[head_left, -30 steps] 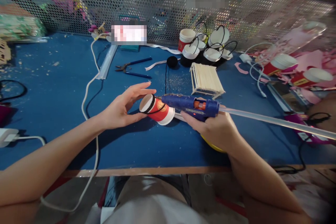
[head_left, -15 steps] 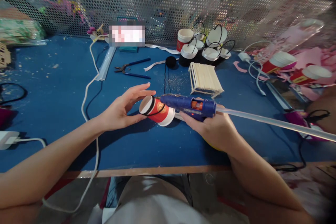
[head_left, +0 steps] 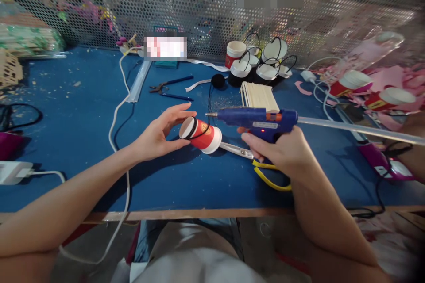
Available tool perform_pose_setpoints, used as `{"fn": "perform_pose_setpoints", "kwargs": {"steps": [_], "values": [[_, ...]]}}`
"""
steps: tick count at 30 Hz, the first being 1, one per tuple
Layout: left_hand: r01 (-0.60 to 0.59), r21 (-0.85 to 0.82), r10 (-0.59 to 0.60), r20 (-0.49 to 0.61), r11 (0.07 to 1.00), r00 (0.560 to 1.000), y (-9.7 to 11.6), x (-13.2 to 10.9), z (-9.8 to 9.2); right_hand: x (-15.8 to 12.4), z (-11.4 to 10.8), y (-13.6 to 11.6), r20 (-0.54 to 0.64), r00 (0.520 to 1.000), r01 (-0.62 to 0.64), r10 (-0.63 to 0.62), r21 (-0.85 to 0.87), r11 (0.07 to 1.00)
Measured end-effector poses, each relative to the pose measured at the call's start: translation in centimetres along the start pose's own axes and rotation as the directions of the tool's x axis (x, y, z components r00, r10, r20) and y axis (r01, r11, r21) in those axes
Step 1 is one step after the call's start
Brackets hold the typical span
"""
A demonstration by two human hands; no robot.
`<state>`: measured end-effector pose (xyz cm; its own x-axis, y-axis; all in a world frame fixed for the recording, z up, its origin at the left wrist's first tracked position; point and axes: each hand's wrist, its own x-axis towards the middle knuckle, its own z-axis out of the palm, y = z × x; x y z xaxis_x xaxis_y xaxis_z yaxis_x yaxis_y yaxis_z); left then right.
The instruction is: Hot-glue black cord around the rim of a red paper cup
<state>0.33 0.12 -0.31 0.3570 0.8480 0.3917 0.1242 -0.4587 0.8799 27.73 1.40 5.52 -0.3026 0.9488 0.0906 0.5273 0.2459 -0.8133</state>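
Observation:
A red and white paper cup [head_left: 204,137] lies on its side, with black cord wound round it near its rim. My left hand [head_left: 162,135] grips the cup by its open end, the thumb below and fingers above. In my right hand [head_left: 282,146] is a blue hot glue gun [head_left: 255,119], its metal nozzle pointing left just above the cup and a clear glue stick [head_left: 345,128] sticking out behind. The cord runs from the cup up to a black ball of cord [head_left: 218,81]. Scissors with yellow handles [head_left: 270,179] lie below the gun, partly hidden by my hand.
Pliers [head_left: 171,87] and clear glue sticks [head_left: 139,80] lie at the back left. Several cups with black cord handles [head_left: 265,70] stand near the perforated metal panel [head_left: 206,9]. A bundle of pale sticks [head_left: 260,95] sits behind the gun. A white cable [head_left: 114,128] crosses the left side.
My right hand has drawn the glue gun back to the right and up, off the cup, uncovering the scissors. My left hand keeps its hold on the cup.

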Motion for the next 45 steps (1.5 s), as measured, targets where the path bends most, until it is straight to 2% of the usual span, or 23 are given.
{"fn": "perform_pose_setpoints", "kwargs": {"steps": [2,5,9,11,13,17,21,23,25,26,28,29,30,31,33,37,42,45], "values": [[0.004,0.003,-0.004,-0.021,1.0,1.0,-0.1,0.0,0.1,0.4,-0.6,-0.2,-0.072,0.997,0.031,-0.031,-0.004,1.0],[0.025,0.007,-0.025,-0.071,1.0,0.997,-0.3,0.0,0.3,1.5,-2.0,-0.2,-0.24,0.965,0.073,-0.102,-0.126,0.989],[0.048,0.014,-0.046,-0.119,0.999,0.992,-0.6,0.0,0.5,4.4,-4.2,1.3,-0.426,0.895,0.0,-0.131,-0.294,0.956],[0.054,0.022,-0.051,-0.123,0.998,0.991,-0.6,0.0,0.6,6.2,-5.2,2.6,-0.444,0.893,-0.114,-0.078,-0.389,0.914],[0.061,0.034,-0.056,-0.121,0.998,0.991,-0.6,0.0,0.6,7.8,-5.7,4.0,-0.405,0.914,-0.206,0.011,-0.443,0.872],[0.079,0.069,-0.07,-0.124,0.994,0.99,-0.5,0.0,0.5,9.8,-5.4,6.3,-0.369,0.922,-0.335,0.114,-0.619,0.71],[0.083,0.072,-0.073,-0.129,0.994,0.989,-0.3,0.1,0.5,9.9,-4.5,6.7,-0.408,0.895,-0.426,0.181,-0.661,0.617],[0.08,0.062,-0.072,-0.126,0.995,0.989,-0.3,0.1,0.6,9.4,-3.9,5.9,-0.451,0.885,-0.429,0.12,-0.687,0.587],[0.071,0.045,-0.065,-0.117,0.996,0.991,-0.2,0.1,0.6,8.4,-3.1,4.5,-0.446,0.895,-0.335,-0.03,-0.715,0.614],[0.065,0.032,-0.062,-0.107,0.997,0.992,-0.2,0.1,0.6,7.8,-2.5,3.6,-0.39,0.913,-0.222,-0.117,-0.717,0.66],[0.056,-0.004,-0.056,-0.076,0.998,0.996,0.0,0.0,0.4,6.4,-1.0,1.8,-0.165,0.946,0.12,-0.277,-0.616,0.778],[0.055,-0.029,-0.056,-0.054,0.998,0.997,0.2,0.0,0.3,5.6,-0.2,1.0,-0.032,0.936,0.29,-0.352,-0.498,0.817],[0.058,-0.059,-0.06,-0.028,0.997,0.998,0.4,0.0,0.2,4.9,0.7,0.2,0.103,0.903,0.423,-0.416,-0.373,0.826],[0.066,-0.093,-0.066,0.002,0.993,0.998,0.6,0.0,0.1,4.3,1.5,-0.4,0.211,0.862,0.504,-0.46,-0.275,0.819],[0.083,-0.167,-0.075,0.056,0.982,0.996,0.9,0.0,-0.1,3.3,2.9,-1.2,0.301,0.804,0.576,-0.513,-0.181,0.797],[0.142,-0.243,-0.114,0.128,0.96,0.985,1.2,0.1,-0.1,2.3,4.2,-1.1,0.281,0.762,0.638,-0.583,-0.176,0.749],[0.248,-0.251,-0.207,0.177,0.936,0.962,1.1,0.0,0.0,1.9,4.6,-0.3,0.32,0.778,0.617,-0.54,-0.23,0.752],[0.277,-0.26,-0.232,0.192,0.925,0.954,1.1,0.0,0.0,1.7,4.8,-0.2,0.245,0.8,0.596,-0.548,-0.218,0.773]]}}
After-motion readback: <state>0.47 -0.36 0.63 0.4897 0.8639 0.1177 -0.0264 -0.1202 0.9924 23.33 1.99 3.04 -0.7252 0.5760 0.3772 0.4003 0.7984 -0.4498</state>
